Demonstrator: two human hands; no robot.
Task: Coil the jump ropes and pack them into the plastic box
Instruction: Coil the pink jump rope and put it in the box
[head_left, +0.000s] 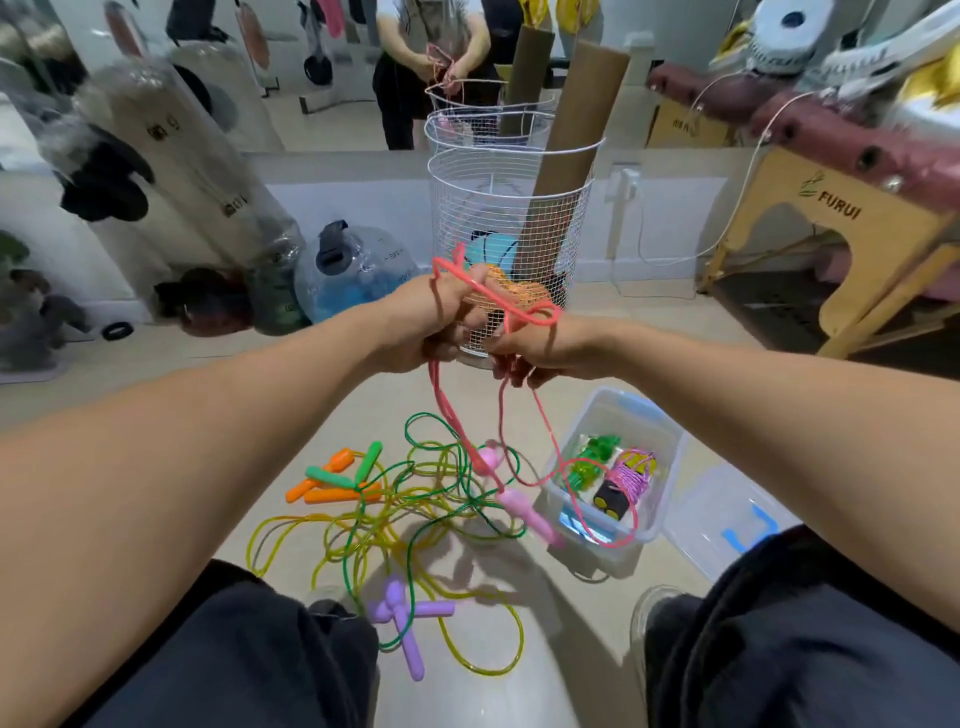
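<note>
My left hand (423, 325) and my right hand (540, 351) are raised close together, and both grip a pink jump rope (514, 306) looped over their fingers. Strands hang down from them, and the two pink handles (519, 501) dangle above the floor. The clear plastic box (652, 415) sits on the floor at the right and holds a coiled green rope (589, 460) and a coiled pink rope (631, 475). On the floor lie tangled yellow and green ropes (415, 499), orange and green handles (337, 475) and purple handles (402, 618).
The box's clear lid (727, 519) lies on the floor right of it. A white wire basket (506, 218) with cardboard tubes stands just behind my hands. A wooden stool (831, 244) is at the right, a water jug (353, 270) and bags at the left. A mirror behind shows a person.
</note>
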